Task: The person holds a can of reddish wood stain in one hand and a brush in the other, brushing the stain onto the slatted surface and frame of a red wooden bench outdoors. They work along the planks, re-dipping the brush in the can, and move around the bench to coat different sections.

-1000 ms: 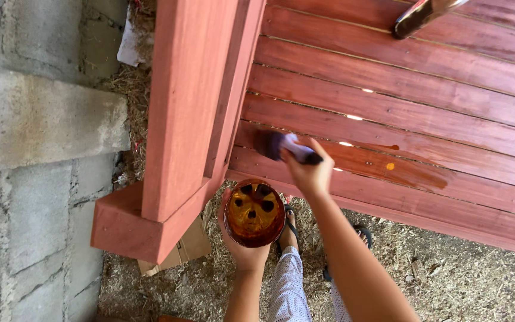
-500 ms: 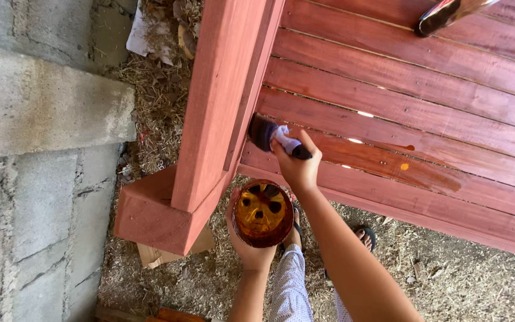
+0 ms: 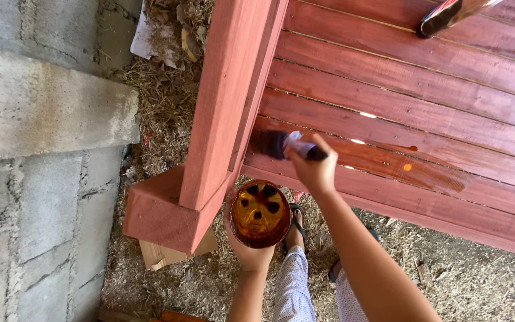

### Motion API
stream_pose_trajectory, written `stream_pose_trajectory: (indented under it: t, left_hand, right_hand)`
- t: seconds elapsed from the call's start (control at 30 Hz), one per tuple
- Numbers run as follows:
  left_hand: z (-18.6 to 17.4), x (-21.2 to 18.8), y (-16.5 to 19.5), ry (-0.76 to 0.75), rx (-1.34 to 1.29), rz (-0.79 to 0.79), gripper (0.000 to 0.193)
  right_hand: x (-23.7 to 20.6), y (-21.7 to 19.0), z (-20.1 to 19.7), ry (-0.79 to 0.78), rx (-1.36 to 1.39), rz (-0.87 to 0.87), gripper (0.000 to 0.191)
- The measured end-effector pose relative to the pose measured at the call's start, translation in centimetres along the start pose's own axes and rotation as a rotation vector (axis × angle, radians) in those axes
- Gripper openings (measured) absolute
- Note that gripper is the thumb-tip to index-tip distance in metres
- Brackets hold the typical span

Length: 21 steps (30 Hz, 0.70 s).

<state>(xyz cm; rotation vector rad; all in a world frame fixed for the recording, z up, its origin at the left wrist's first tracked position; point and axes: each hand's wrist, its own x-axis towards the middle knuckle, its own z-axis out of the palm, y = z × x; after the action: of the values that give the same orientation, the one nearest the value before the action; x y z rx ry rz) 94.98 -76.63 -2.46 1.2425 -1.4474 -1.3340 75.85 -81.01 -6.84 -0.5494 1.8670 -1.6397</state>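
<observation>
Near the frame's centre, the right hand (image 3: 314, 170) grips a paintbrush (image 3: 281, 145), bristles against a red-stained plank (image 3: 388, 158) beside the post (image 3: 225, 101). Below it, the left hand (image 3: 248, 253) cups a container of amber stain (image 3: 260, 213). Brushing looks underway; reloading likely calls for dipping.

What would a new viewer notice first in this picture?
First, the red-stained slatted wooden panel filling the right side, with a glossy wet streak. At centre, the right hand presses a paintbrush against a slat beside the thick red post. Below, the left hand holds a cup of amber stain.
</observation>
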Motion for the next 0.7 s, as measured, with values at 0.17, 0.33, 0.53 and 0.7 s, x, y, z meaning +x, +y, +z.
stream_pose_trajectory:
  t: [0.17,0.33,0.53,0.7]
  left_hand:
    - [0.6,0.1,0.7,-0.018,-0.132,-0.110,0.114]
    - [0.8,0.2,1.7,-0.030,0.051,-0.031,0.116]
    - [2.0,0.3,1.4,-0.033,-0.112,-0.093,0.114]
    - [2.5,0.1,1.4,-0.049,-0.082,0.012,0.114]
  right_hand:
    - [1.4,0.8,0.8,0.052,0.078,-0.018,0.016]
    - [0.6,-0.1,-1.9,0.018,-0.098,0.013,0.021]
    - [1.9,1.0,-0.7,0.109,-0.051,-0.020,0.020]
    - [0.7,0.8,-2.2,-0.006,-0.266,0.071,0.024]
